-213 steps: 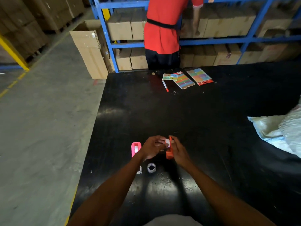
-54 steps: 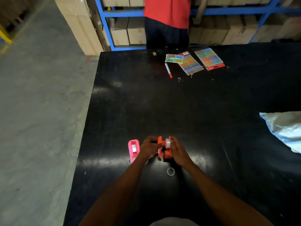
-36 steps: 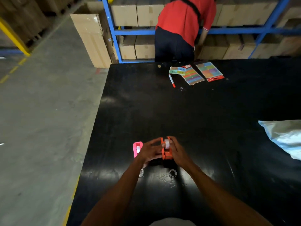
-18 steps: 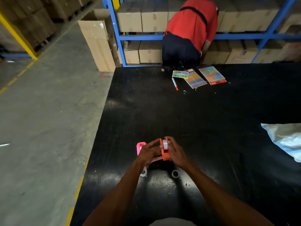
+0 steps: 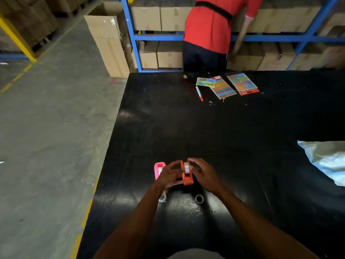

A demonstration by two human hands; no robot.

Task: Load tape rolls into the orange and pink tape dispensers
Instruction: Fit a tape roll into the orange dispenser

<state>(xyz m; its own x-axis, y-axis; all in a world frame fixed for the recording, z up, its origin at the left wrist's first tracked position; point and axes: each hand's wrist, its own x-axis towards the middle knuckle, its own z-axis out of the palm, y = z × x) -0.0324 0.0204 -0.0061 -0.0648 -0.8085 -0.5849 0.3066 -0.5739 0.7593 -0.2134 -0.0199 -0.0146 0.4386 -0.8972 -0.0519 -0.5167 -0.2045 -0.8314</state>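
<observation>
Two dispensers are in view: the orange tape dispenser (image 5: 187,176) sits between the two hands with a white tape roll (image 5: 186,166) seated in its top, and the pink tape dispenser (image 5: 159,169) lies on the black table (image 5: 233,137) just outside the left hand (image 5: 170,175), partly hidden by its knuckles, with something white showing inside it. The left hand grips the orange dispenser's left side, fingers curled round it; the right hand (image 5: 204,174) is pressed to its right side, fingertips arched over the roll. The hands are close together, with only the dispenser between them. Two loose ring-shaped rolls lie nearer the body than the hands: one clear ring (image 5: 199,199) below the right wrist, and a second ring (image 5: 162,198) half covered by the left forearm. Far beyond the hands, at the table's far edge, lie one red-capped marker (image 5: 199,93) and three colourful card packs (image 5: 223,87). Off to the right of the right hand, well apart, a pale plastic bag (image 5: 328,161) overhangs the table. Past the table, a person in a red top (image 5: 207,25) bends into blue shelving (image 5: 130,34) stacked with cardboard boxes.
</observation>
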